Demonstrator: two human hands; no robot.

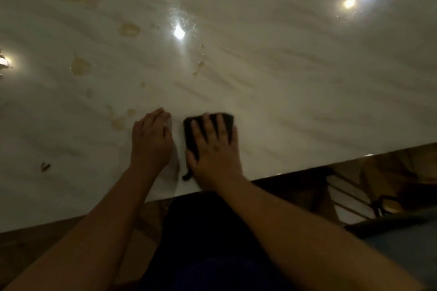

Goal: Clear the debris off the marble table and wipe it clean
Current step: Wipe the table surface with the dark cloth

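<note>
The pale marble table fills most of the view. My right hand lies flat with spread fingers on a dark cloth, pressing it onto the marble near the front edge. Just to its left, my left hand rests on the table on its edge, fingers straight and together, holding nothing. Yellowish-brown stains and smaller spots mark the marble to the left and beyond my hands. A small dark scrap of debris lies near the front left.
The table's front edge runs diagonally from lower left to right. Below it on the right stand a chair frame and a dark seat. Ceiling lights glare off the wet-looking marble.
</note>
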